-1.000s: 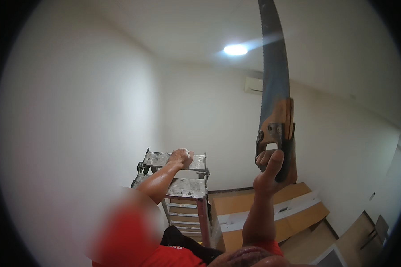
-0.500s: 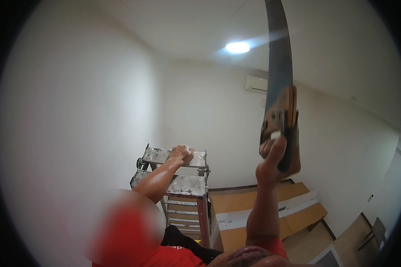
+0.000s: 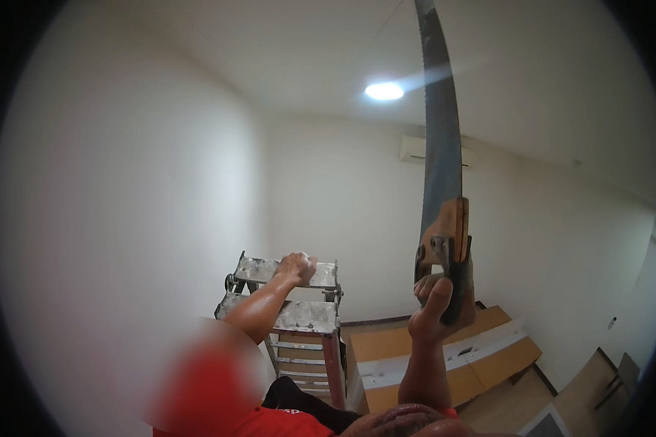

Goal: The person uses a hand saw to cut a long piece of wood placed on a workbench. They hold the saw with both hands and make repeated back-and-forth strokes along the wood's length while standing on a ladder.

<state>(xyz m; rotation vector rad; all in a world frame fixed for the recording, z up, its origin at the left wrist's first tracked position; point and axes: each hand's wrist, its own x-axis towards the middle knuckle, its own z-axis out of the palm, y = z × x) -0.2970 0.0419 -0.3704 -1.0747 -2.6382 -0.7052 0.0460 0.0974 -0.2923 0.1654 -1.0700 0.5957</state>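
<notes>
My right hand [image 3: 437,302] is wrapped around the wooden handle of a handsaw [image 3: 441,138], which stands nearly upright with its toothed edge to the left. Its long dark blade rises toward the ceiling, and the tip lies at the top edge of the view. Lower and to the left, my left hand [image 3: 297,269] is closed over the far edge of the top step of a stepladder [image 3: 310,315]. Pale paint or plaster spots the ladder's steps. The left fingertips are hidden behind the step.
Brown and white panels [image 3: 415,346] lie below, right of the ladder. A round ceiling light [image 3: 384,91] glows overhead, with an air conditioner [image 3: 413,148] on the far wall. White wall [image 3: 124,182] rises close on the left. A dark chair [image 3: 623,379] stands far right.
My right hand and the handsaw have come down and a little to the left. My left hand stays on the ladder's top step. The whole view has tilted slightly upward.
</notes>
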